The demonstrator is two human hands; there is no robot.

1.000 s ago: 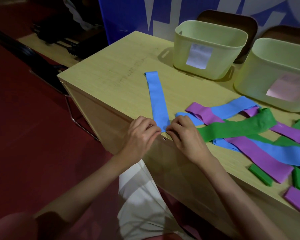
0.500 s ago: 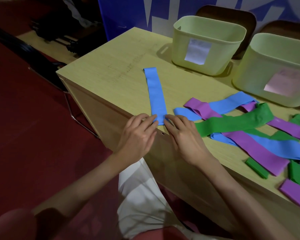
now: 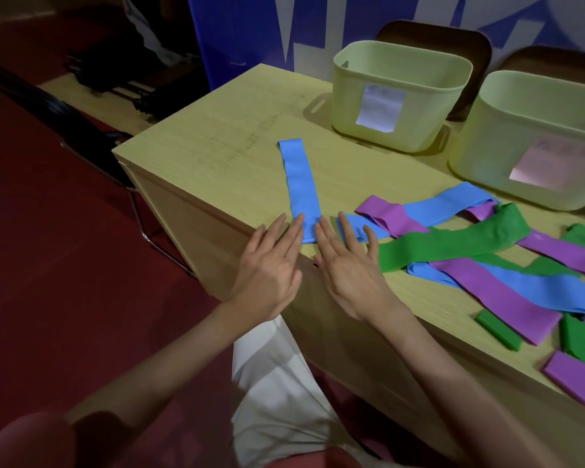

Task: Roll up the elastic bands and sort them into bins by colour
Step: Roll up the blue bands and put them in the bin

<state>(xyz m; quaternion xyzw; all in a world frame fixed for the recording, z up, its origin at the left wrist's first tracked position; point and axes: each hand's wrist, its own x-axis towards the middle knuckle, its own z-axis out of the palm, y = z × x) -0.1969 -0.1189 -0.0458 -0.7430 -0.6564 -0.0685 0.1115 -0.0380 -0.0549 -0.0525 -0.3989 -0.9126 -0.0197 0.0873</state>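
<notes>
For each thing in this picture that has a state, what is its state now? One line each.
Blue band: flat, unrolled, near end at table edge.
Left hand: open, fingertips on the band's near end.
Right hand: open, fingers flat on the band's end.
Left bin: upright, inside hidden.
Right bin: upright, inside hidden.
Band pile: unrolled, overlapping.

Light wooden table (image 3: 196, 170), 2 pale green bins (image 3: 399, 96), blue (image 3: 301, 184), purple (image 3: 507, 298), green bands (image 3: 453, 244)

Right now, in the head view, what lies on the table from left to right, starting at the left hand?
left hand → straight blue band → right hand → left bin → right bin
</notes>
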